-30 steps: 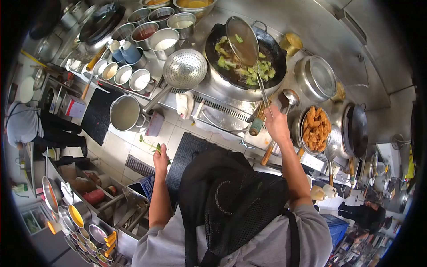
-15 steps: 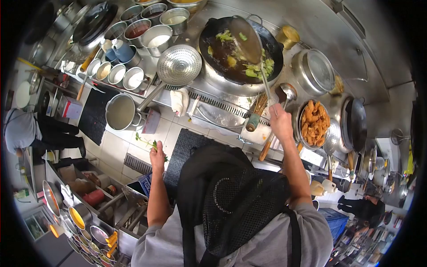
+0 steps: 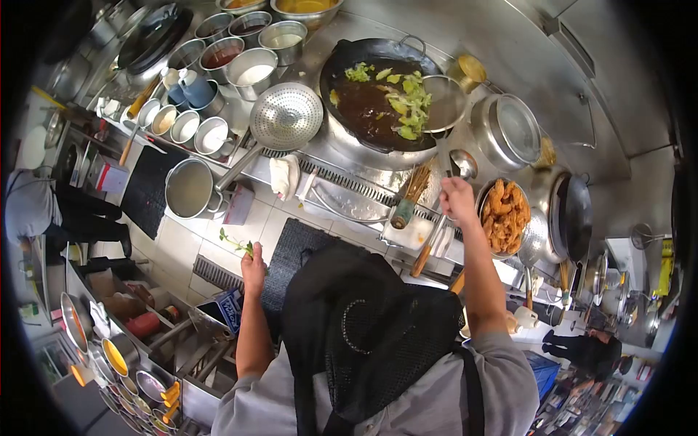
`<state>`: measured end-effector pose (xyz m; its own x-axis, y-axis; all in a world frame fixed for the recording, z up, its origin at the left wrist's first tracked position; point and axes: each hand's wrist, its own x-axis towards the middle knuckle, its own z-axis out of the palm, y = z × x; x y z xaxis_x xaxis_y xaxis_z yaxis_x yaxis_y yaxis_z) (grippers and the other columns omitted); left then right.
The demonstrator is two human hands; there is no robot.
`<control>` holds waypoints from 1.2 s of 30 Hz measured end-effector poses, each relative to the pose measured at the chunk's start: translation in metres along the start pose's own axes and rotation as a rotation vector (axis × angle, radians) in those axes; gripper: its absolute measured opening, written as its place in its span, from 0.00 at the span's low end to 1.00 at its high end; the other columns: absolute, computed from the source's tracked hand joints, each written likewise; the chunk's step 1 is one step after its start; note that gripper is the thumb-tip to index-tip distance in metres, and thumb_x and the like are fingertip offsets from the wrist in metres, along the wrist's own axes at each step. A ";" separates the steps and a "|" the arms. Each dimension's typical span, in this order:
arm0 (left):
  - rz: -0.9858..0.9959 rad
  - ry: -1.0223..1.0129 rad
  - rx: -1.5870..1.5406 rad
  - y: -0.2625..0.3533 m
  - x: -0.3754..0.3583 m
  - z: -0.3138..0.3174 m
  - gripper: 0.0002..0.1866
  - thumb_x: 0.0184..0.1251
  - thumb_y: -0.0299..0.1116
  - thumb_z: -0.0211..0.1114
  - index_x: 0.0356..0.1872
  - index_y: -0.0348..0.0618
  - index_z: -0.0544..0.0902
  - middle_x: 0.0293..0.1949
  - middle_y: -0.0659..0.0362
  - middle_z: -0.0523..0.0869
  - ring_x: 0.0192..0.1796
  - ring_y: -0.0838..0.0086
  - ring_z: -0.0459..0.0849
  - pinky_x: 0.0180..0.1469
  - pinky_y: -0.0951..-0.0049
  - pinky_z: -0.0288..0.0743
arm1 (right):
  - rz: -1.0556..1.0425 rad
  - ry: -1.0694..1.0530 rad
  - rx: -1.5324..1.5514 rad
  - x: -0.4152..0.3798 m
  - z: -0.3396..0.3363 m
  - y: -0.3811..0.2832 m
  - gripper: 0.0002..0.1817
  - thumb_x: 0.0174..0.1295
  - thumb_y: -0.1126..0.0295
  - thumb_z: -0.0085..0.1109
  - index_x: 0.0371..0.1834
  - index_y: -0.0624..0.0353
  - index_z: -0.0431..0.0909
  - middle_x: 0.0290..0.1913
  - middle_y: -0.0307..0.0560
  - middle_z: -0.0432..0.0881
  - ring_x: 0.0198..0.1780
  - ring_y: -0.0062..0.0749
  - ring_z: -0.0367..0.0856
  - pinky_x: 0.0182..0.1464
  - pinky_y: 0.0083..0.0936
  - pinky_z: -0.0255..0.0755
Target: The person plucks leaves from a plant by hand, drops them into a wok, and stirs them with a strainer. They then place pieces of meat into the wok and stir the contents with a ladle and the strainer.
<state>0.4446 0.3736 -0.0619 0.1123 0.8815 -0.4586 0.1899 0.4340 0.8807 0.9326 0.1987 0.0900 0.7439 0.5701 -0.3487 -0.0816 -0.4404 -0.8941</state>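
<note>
Two bare hands, well apart. Right hand point(image 3: 456, 198): fingers curled tight round the handle of a mesh strainer point(image 3: 445, 104), forearm stretched forward across the counter edge. Left hand point(image 3: 252, 272): out to the side, clasped on a green sprig point(image 3: 235, 240), leaves poking out past the thumb. Mesh strainer: round head at the right side of a black wok point(image 3: 371, 48), just beside a heap of leafy greens point(image 3: 411, 109); cannot tell whether touching the leaves. In the wok: dark brown liquid point(image 3: 358, 109), greens mostly gathered to the right, a smaller clump toward the far side. Near the right hand: one steel ladle point(image 3: 463, 166); one round bowl point(image 3: 483, 191) heaped with golden-brown fried pieces point(image 3: 505, 216); one bundled-stick brush point(image 3: 416, 185), tilted. Left of the wok: one perforated strainer point(image 3: 286, 116), long handle angled toward the counter edge; one white cloth point(image 3: 284, 176), draped at that edge. Farther left: one deep pot point(image 3: 189, 187); a row of four small cups; several steel containers, one with white contents point(image 3: 253, 75). Right of the wok: one lidded pot point(image 3: 518, 129); one dark pan point(image 3: 576, 218). Outermost: one person in a grey top point(image 3: 33, 207), far left; another in dark clothing point(image 3: 587, 352), far right.
</note>
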 end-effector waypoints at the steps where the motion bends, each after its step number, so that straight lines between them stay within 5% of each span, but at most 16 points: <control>1: -0.017 -0.005 0.020 0.004 -0.003 0.003 0.23 0.78 0.50 0.57 0.22 0.51 0.68 0.16 0.72 0.64 0.17 0.86 0.61 0.19 0.77 0.55 | 0.038 -0.032 0.100 0.004 0.011 -0.006 0.10 0.71 0.67 0.56 0.41 0.65 0.75 0.20 0.41 0.75 0.13 0.21 0.68 0.13 0.23 0.61; 7: -0.002 -0.008 0.003 0.020 -0.002 0.007 0.22 0.77 0.50 0.58 0.24 0.52 0.68 0.16 0.73 0.62 0.17 0.87 0.60 0.18 0.77 0.53 | 0.027 -0.123 0.258 0.052 0.050 -0.002 0.11 0.71 0.64 0.57 0.39 0.61 0.75 0.20 0.38 0.74 0.14 0.19 0.67 0.12 0.20 0.58; 14: 0.005 -0.010 -0.008 0.001 -0.005 -0.008 0.22 0.78 0.50 0.58 0.23 0.53 0.67 0.16 0.73 0.63 0.17 0.88 0.60 0.18 0.78 0.53 | -0.123 -0.070 -0.002 0.023 0.090 -0.034 0.12 0.72 0.63 0.55 0.38 0.63 0.75 0.18 0.41 0.76 0.12 0.21 0.69 0.11 0.23 0.59; 16: -0.001 -0.008 -0.010 -0.002 -0.004 -0.010 0.22 0.78 0.50 0.58 0.23 0.53 0.67 0.16 0.73 0.63 0.17 0.88 0.60 0.18 0.78 0.53 | -0.165 -0.003 -0.350 0.001 0.097 -0.054 0.12 0.72 0.65 0.53 0.38 0.64 0.74 0.20 0.55 0.81 0.16 0.42 0.79 0.18 0.38 0.69; 17: -0.017 -0.026 -0.033 -0.004 -0.004 -0.010 0.22 0.78 0.50 0.58 0.23 0.53 0.67 0.16 0.73 0.63 0.17 0.87 0.60 0.19 0.78 0.53 | -0.166 -0.005 -0.352 0.001 0.098 -0.049 0.12 0.72 0.65 0.53 0.38 0.64 0.74 0.20 0.55 0.81 0.16 0.42 0.79 0.18 0.38 0.69; 19: -0.037 -0.038 -0.059 -0.006 -0.003 -0.012 0.22 0.77 0.50 0.58 0.23 0.53 0.68 0.16 0.73 0.63 0.18 0.87 0.60 0.19 0.78 0.54 | -0.434 0.086 -0.560 0.002 0.100 -0.032 0.11 0.72 0.66 0.53 0.39 0.65 0.74 0.26 0.69 0.81 0.28 0.67 0.81 0.31 0.52 0.72; 22: -0.019 -0.047 -0.049 -0.005 -0.002 -0.014 0.23 0.77 0.51 0.58 0.23 0.52 0.68 0.16 0.72 0.64 0.18 0.86 0.61 0.20 0.77 0.56 | -0.461 0.115 -0.646 -0.034 0.108 -0.058 0.10 0.71 0.67 0.53 0.39 0.64 0.73 0.30 0.75 0.78 0.39 0.76 0.77 0.39 0.59 0.70; 29: -0.019 -0.022 -0.002 -0.009 0.004 -0.021 0.23 0.76 0.52 0.59 0.23 0.50 0.70 0.16 0.72 0.65 0.18 0.85 0.62 0.20 0.77 0.57 | -0.379 0.002 -0.534 -0.047 0.106 -0.044 0.08 0.71 0.67 0.53 0.42 0.61 0.75 0.31 0.72 0.80 0.39 0.73 0.79 0.41 0.59 0.71; 36: -0.041 -0.012 -0.027 -0.001 0.001 -0.025 0.22 0.76 0.51 0.60 0.23 0.51 0.70 0.16 0.72 0.65 0.17 0.86 0.61 0.19 0.76 0.55 | -0.400 0.194 -0.920 -0.046 0.078 -0.045 0.10 0.71 0.63 0.49 0.44 0.56 0.75 0.33 0.70 0.82 0.39 0.70 0.82 0.42 0.59 0.75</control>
<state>0.4202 0.3789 -0.0599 0.1169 0.8607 -0.4954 0.1677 0.4746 0.8641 0.8506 0.2464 0.1243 0.7065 0.7058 0.0526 0.6763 -0.6514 -0.3440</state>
